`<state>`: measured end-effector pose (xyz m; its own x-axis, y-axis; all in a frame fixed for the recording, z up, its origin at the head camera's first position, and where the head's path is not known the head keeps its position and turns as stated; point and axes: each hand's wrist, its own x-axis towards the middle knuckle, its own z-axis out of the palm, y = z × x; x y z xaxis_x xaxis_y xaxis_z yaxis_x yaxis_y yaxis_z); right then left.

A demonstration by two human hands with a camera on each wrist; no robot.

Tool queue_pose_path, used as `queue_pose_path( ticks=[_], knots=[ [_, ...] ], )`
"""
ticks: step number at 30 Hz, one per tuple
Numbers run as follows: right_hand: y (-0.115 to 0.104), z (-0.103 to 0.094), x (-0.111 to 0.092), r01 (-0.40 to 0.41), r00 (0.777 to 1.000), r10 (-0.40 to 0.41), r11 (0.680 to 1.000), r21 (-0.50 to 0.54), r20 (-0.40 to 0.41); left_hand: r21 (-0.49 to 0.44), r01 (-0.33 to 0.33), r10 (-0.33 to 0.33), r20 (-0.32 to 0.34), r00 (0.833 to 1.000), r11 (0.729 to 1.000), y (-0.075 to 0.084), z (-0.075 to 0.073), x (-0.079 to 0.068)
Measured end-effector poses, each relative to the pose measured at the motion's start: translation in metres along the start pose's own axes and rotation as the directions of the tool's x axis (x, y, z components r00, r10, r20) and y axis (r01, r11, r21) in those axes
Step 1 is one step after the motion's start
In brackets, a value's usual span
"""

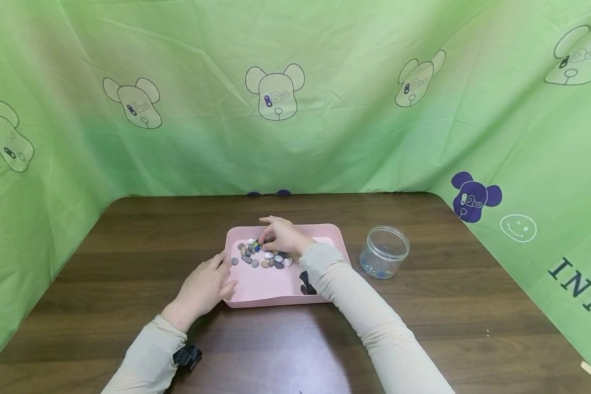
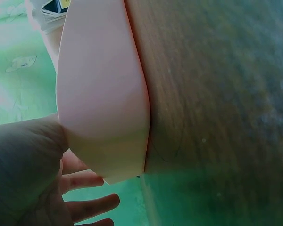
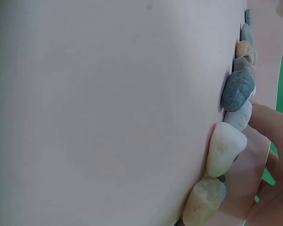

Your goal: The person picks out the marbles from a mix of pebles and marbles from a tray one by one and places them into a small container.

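Observation:
A pink tray point(image 1: 266, 284) holds several grey, white and tan pebbles point(image 1: 247, 259), most of them towards its far half. My right hand point(image 1: 283, 235) reaches over them, thumb and fingertips down among the stones beside a small blue marble point(image 1: 258, 248). In the right wrist view its thumb goes behind a pale pebble point(image 3: 238, 116); I cannot tell whether the tips hold anything. My left hand point(image 1: 202, 287) rests at the tray's left edge, thumb at the near corner. Its fingers point(image 2: 92, 207) extend loosely past the tray wall point(image 2: 104, 89) in the left wrist view.
To the right of the tray stands a clear round jar point(image 1: 385, 251), lidless, with several blue and clear marbles at its bottom. The brown wooden table point(image 1: 143, 246) is bounded by a green printed cloth point(image 1: 202, 148) at the back and sides.

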<state>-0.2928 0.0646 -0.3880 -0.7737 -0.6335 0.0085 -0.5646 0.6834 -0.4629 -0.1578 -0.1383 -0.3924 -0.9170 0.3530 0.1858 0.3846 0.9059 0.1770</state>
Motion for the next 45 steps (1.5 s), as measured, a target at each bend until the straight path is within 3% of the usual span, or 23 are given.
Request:
queue_pose_path(
  ticks=[17, 26, 45],
  knots=[
    [0.005, -0.01, 0.0, 0.003, 0.999, 0.002, 0.997, 0.078, -0.054, 0.0, 0.003, -0.003, 0.016, 1.0, 1.0, 0.0, -0.002, 0.0],
    [0.006, -0.025, -0.004, 0.083, 0.993, -0.075, 0.994, 0.078, -0.096, 0.006, -0.009, 0.009, -0.004, 1.0, 1.0, 0.001, 0.0, 0.0],
    [-0.003, -0.046, -0.019, 0.148, 0.983, -0.139, 0.986, 0.071, -0.123, 0.004, 0.002, -0.002, 0.014, 1.0, 1.0, 0.002, -0.003, 0.0]
  ],
)
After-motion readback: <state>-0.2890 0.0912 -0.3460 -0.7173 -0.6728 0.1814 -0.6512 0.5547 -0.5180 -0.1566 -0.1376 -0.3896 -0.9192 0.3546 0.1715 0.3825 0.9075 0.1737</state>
